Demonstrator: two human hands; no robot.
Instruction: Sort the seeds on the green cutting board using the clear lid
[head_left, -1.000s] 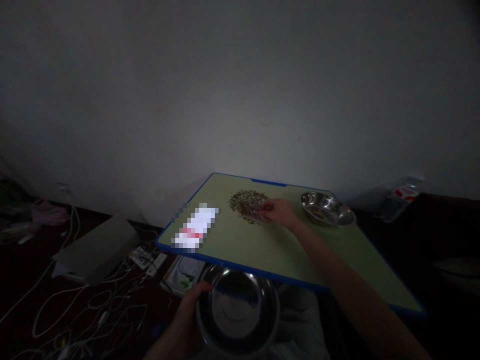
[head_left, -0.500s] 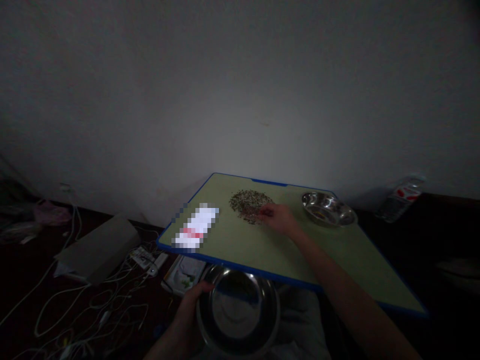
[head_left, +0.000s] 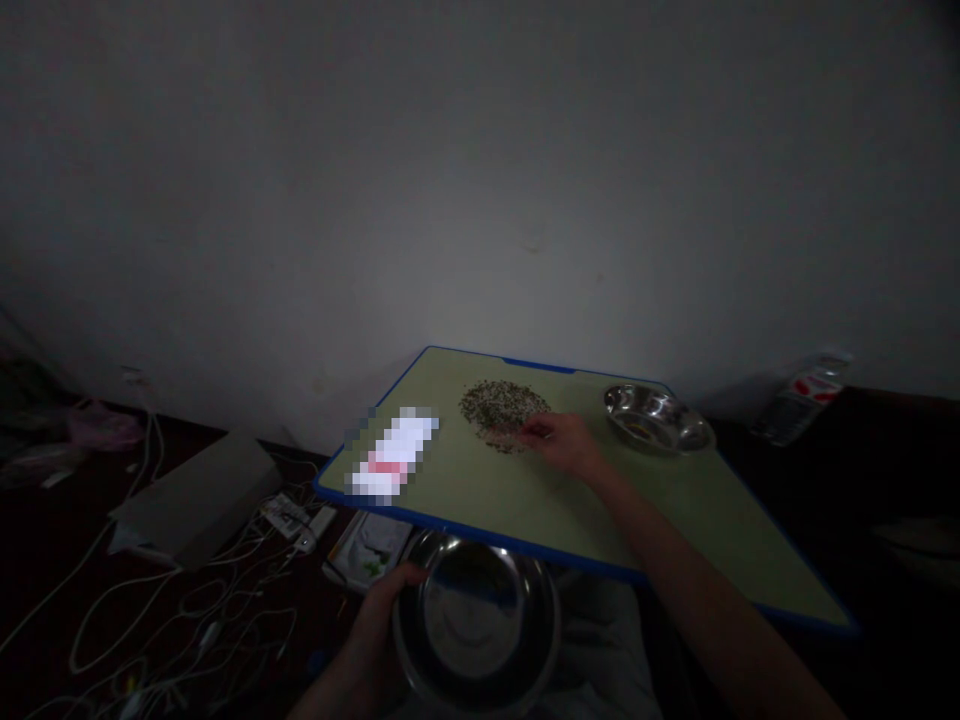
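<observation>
My left hand (head_left: pixel 386 610) grips the left rim of a shiny metal bowl (head_left: pixel 480 610), thumb over the edge, just below the table's front edge. On the pale green table (head_left: pixel 480 500) lies a spread of small dark and light grains or seeds (head_left: pixel 499 405). At the right edge of that spread is my right hand (head_left: pixel 555 437), its fingers pinched together at the grains. Whether anything sits between those fingertips is too small to tell. A second metal bowl (head_left: pixel 656 420) stands on the table to the right of my right hand, with a little something at its bottom.
A bright pixelated rectangle (head_left: pixel 394 455) covers something at the table's left. Beyond the right side is a clear plastic bottle (head_left: pixel 802 400) with a red and white label. A grey box (head_left: pixel 199 500), a power strip (head_left: pixel 285 515) and tangled white cables (head_left: pixel 217 610) lie at lower left.
My right hand has shifted very slightly right and down at the edge of the grains. My left hand and the bowl it holds stay in place.
</observation>
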